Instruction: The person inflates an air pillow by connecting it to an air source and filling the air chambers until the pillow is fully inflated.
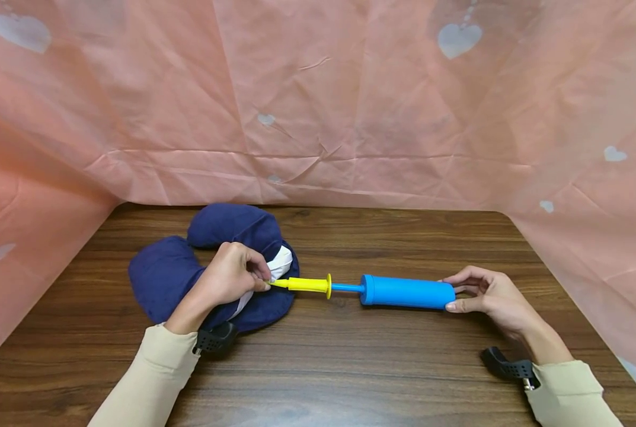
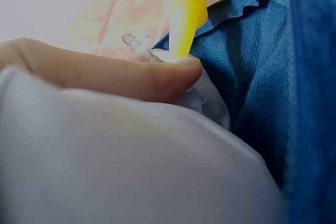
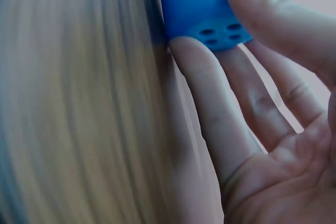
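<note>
Head view is showing me one blue hand pump [image 1: 407, 291] lying across the middle of the desk [image 1: 350, 367], its yellow nozzle [image 1: 301, 284] pointing toward the desk's left edge at one navy inflatable pillow [image 1: 173, 276]. My left hand [image 1: 227, 279] is pinching the pillow's valve at the nozzle tip, beside a white tag [image 1: 280, 264]; my right hand [image 1: 491, 296] is cupping the pump's far end, thumb and fingertips curled round it. I am judging this as the coupling step: nozzle seated, pumping not begun. The next move is calling for steady strokes without loosening the pinch.

Left wrist view is showing a finger [image 2: 115, 74] pressing a clear valve [image 2: 137, 45] against the yellow nozzle [image 2: 189, 9], navy fabric [image 2: 273, 77] alongside.

Right wrist view is showing fingers [image 3: 210, 108] clamped round the pump's blue end cap [image 3: 202, 9], four small holes counted.
</note>
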